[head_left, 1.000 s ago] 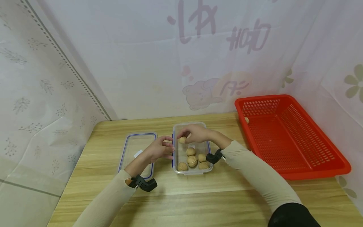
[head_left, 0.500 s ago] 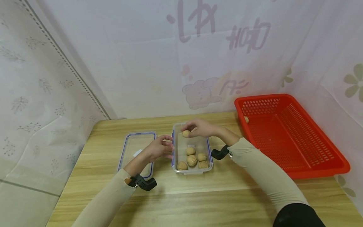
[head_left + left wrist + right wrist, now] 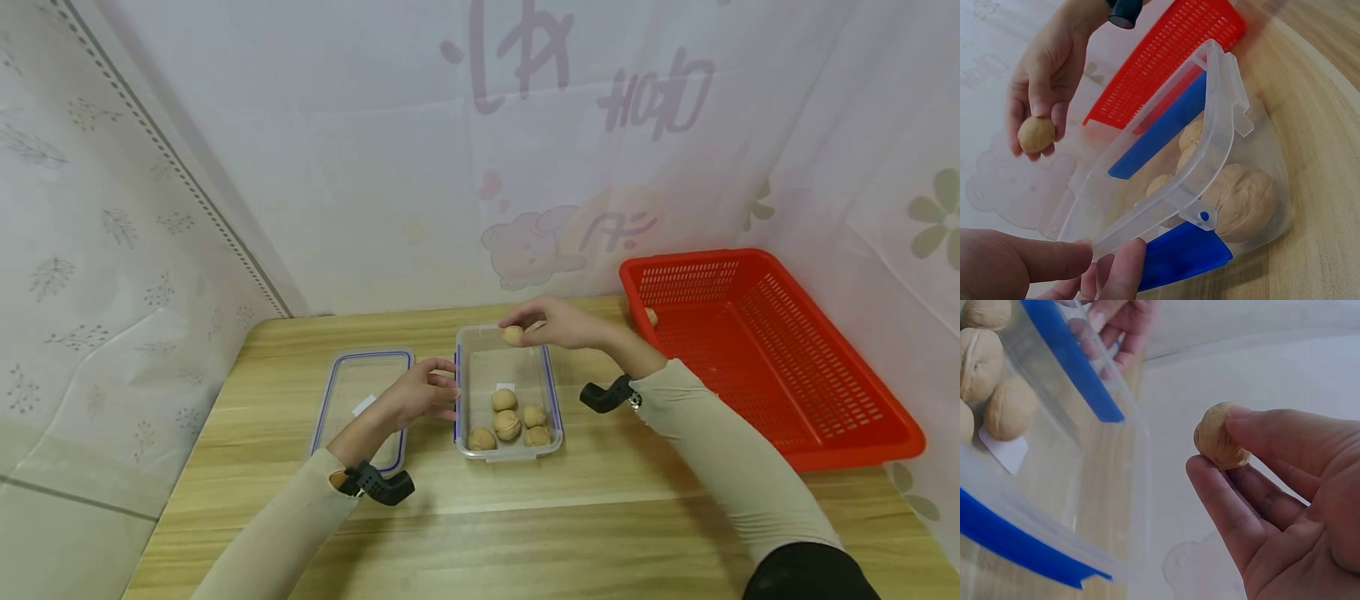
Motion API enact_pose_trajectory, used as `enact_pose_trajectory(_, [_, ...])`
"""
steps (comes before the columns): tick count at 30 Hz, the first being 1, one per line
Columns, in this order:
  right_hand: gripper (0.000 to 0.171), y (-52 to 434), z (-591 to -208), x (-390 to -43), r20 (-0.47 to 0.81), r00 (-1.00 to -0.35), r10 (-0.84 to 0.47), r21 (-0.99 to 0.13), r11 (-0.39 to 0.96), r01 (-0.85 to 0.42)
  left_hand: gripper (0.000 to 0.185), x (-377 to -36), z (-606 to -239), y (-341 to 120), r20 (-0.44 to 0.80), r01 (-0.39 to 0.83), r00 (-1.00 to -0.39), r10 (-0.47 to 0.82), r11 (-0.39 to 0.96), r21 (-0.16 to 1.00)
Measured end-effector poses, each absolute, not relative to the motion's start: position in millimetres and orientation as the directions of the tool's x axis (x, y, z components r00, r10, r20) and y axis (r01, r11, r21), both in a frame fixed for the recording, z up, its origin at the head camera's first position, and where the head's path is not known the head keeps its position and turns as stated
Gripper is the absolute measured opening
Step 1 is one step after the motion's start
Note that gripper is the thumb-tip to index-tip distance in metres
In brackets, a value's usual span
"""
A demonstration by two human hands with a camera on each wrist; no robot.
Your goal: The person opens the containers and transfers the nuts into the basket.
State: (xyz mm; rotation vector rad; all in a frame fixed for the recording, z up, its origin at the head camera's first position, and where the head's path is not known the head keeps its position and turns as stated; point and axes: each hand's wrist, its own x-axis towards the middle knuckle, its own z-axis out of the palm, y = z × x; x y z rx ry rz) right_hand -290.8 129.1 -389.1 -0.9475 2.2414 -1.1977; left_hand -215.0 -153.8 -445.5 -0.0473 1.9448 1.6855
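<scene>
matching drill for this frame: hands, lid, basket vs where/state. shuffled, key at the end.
1. right hand
2. lid
3. basket
4. left hand

A. lying on the table, left of the container
B. at the container's left side, fingers against or very near it
C. pinching a walnut
D. red, right of the container

Pairs: 1-C, 2-A, 3-D, 4-B

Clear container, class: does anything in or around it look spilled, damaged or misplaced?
Nothing stands out. Five walnuts lie inside the clear container, no spill or damage shows, and the lid lies flat beside it.
</scene>
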Motion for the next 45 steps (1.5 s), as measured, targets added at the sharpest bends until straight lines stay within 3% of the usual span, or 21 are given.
enact_pose_trajectory(31, [0.039,238,-360,-296,-0.037,-0.894,-0.446,-0.839,0.500,-0.215,0.048,-216,-447,-154,-0.434,-0.388,-0.836,0.335,0.197,0.900])
enact_pose_trajectory(45, [0.056,288,-368,-306,-0.086,-0.951,-0.298,-0.836,0.541,-0.094,0.048,-216,-448,-154,-0.434,-0.392,-0.838,0.331,0.188,0.900])
